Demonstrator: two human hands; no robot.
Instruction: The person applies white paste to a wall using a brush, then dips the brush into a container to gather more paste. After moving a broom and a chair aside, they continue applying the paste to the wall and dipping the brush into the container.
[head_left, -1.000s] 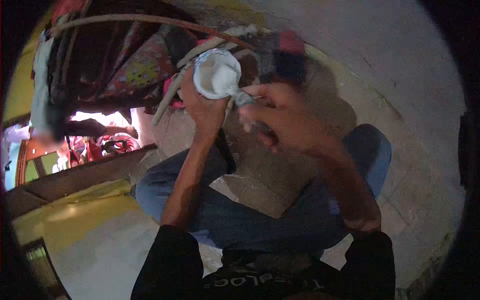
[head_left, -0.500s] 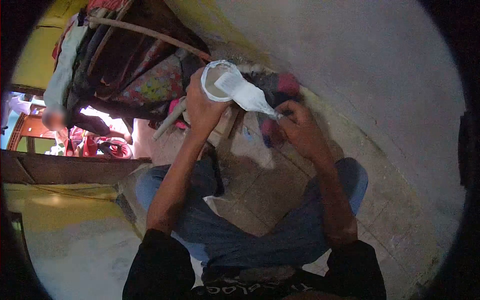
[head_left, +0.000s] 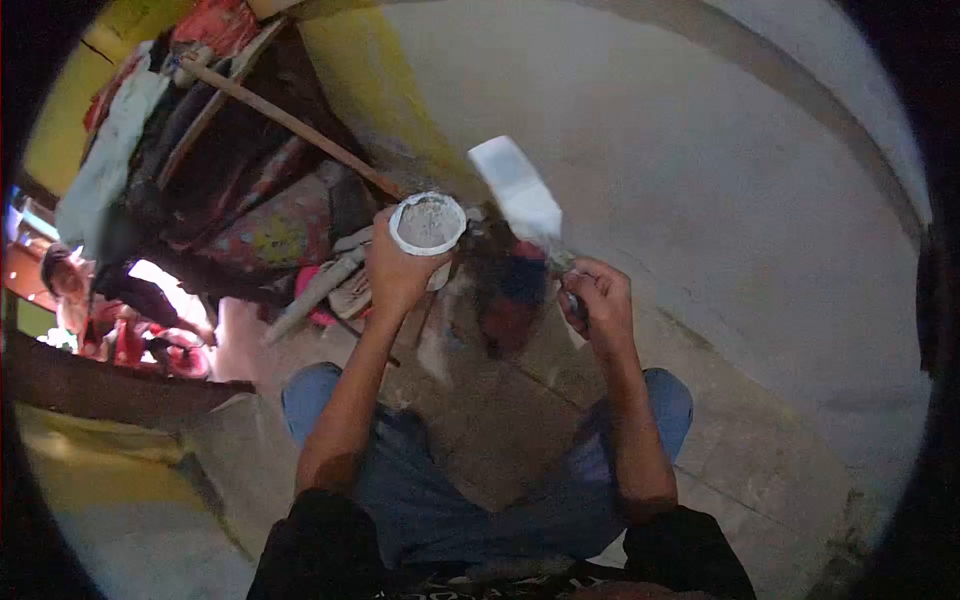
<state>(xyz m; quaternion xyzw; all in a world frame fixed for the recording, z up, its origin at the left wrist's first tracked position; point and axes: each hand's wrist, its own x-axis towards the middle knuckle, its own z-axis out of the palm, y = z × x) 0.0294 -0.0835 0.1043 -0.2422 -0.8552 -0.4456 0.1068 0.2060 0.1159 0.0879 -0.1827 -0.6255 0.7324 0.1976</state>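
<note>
My left hand (head_left: 400,275) is closed around a small paint pot (head_left: 428,225) with a white rim; greyish-white residue shows inside it. In my right hand (head_left: 597,300) is a wide, flat paintbrush (head_left: 520,190) coated in white, gripped by its handle. The brush head points up and away, to the right of the pot and apart from it. Slightly blurred, it appears in front of the pale wall (head_left: 680,150); whether it touches the wall I cannot tell.
A wooden stick (head_left: 290,122) leans over a pile of cloths (head_left: 265,235) at the left. Dark and reddish items (head_left: 510,300) lie on the floor by the wall. Through a doorway at far left, a person (head_left: 70,285) is near red objects.
The paintbrush has left the pot's mouth and swung up and right toward the wall. The pot has come slightly lower in view, and the head view has shifted.
</note>
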